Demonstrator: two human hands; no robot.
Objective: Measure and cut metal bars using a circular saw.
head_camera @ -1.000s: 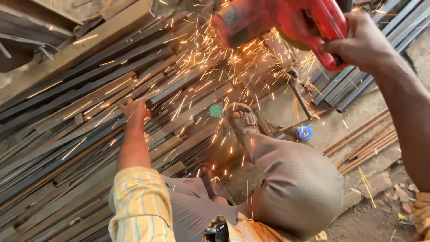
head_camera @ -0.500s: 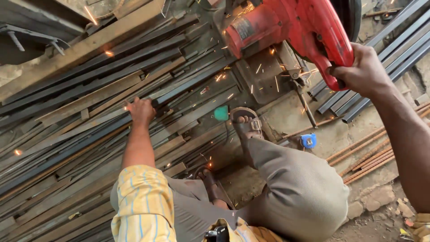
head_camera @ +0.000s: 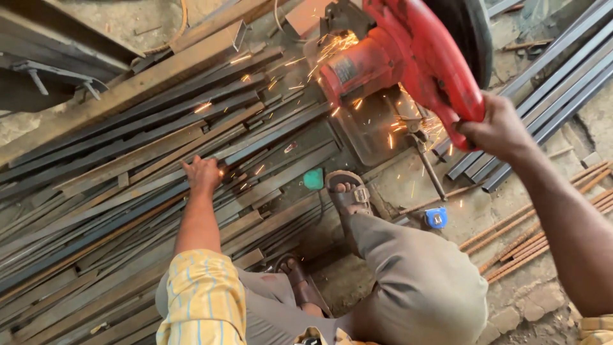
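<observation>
My right hand [head_camera: 495, 131] grips the handle of a red chop saw [head_camera: 408, 54] at the top of the view; the saw is lifted and a few sparks fall around its base [head_camera: 367, 128]. Pressed flat on a long metal bar [head_camera: 255, 144] in a pile of steel strips is my left hand [head_camera: 203, 172], out at the end of a yellow checked sleeve [head_camera: 201, 300]. My sandalled foot [head_camera: 348, 195] rests just below the saw's base, my grey-trousered knee [head_camera: 421, 281] bent in front.
Steel bars and flat strips [head_camera: 96, 211] cover the ground on the left. Dark angle sections [head_camera: 543, 96] lie at the right, rusty rods [head_camera: 530, 239] below them. A blue tape measure [head_camera: 436, 218] and a small green piece [head_camera: 313, 179] lie near my foot.
The heavy shower of sparks has died to a few. The saw has swung upward and to the right with my right hand. My left hand stays on the bar.
</observation>
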